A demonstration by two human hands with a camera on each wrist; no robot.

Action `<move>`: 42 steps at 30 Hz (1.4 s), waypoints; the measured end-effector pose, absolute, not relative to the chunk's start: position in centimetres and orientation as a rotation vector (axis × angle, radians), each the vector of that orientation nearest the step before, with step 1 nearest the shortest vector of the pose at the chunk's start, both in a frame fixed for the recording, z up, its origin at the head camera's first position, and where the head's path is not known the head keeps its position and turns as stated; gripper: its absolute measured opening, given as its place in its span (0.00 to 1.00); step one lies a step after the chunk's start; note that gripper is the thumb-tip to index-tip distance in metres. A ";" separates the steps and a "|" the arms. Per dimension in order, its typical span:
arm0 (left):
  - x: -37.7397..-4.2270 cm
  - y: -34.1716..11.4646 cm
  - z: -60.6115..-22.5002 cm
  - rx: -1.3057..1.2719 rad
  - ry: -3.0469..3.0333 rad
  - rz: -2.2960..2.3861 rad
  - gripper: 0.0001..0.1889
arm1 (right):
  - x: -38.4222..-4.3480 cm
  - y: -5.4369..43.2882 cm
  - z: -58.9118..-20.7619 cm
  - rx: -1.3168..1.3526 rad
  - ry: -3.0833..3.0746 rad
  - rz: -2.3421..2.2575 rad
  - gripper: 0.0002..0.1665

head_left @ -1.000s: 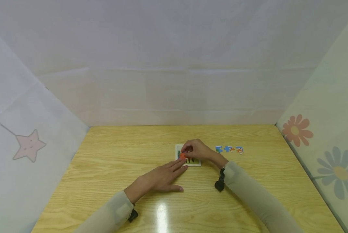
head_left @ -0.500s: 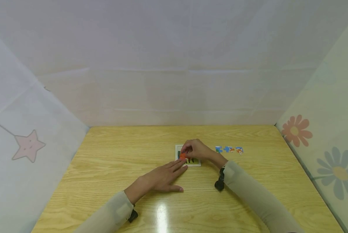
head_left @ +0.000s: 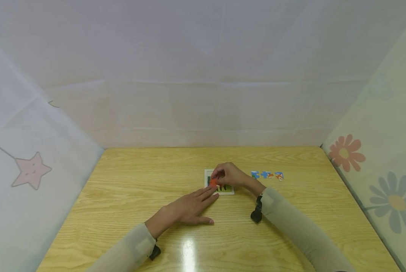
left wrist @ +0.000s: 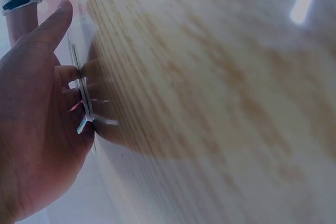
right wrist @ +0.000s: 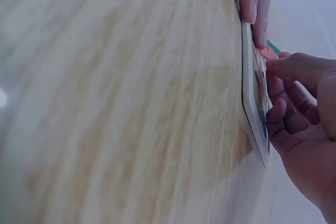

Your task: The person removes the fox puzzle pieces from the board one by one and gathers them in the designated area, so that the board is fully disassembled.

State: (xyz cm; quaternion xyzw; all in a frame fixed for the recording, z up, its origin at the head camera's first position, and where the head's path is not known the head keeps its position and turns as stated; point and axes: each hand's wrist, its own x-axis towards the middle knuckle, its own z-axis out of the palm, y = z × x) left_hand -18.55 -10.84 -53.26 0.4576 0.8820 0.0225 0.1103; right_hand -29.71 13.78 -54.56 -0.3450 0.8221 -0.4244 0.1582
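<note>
From my feed I see the right hand (head_left: pixel 233 174) pinching an orange piece (head_left: pixel 213 183) on the puzzle board (head_left: pixel 227 193), while the left hand (head_left: pixel 189 207) reaches onto the board's near-left part, fingers straight, thumb spread. Loose jigsaw pieces (head_left: pixel 279 175) lie to the right on the wooden surface (head_left: pixel 148 170).

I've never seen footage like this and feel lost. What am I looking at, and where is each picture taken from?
There is no machine here: you see a person's bare left hand and right hand. The wide picture comes from their head, looking forward and down. The two close ones come from the left wrist camera and right wrist camera.

On the wooden table lie a white-edged puzzle board and, beside it, some loose pieces. The right hand pinches an orange piece at the board, where the left fingertips rest.
</note>
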 end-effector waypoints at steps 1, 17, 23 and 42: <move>-18.6 -10.8 -53.3 1.345 2.591 0.066 0.48 | -29.7 13.8 -54.5 -0.985 2.344 -1.224 0.10; -18.8 -10.9 -53.4 1.363 2.594 0.042 0.48 | -29.6 14.8 -53.9 -0.935 2.281 -1.345 0.11; -18.9 -10.9 -53.4 1.358 2.598 0.052 0.48 | -29.7 15.6 -54.2 -0.942 2.242 -1.404 0.10; -18.8 -11.1 -53.7 1.344 2.616 0.055 0.48 | -28.6 18.9 -53.2 -0.928 2.247 -1.437 0.11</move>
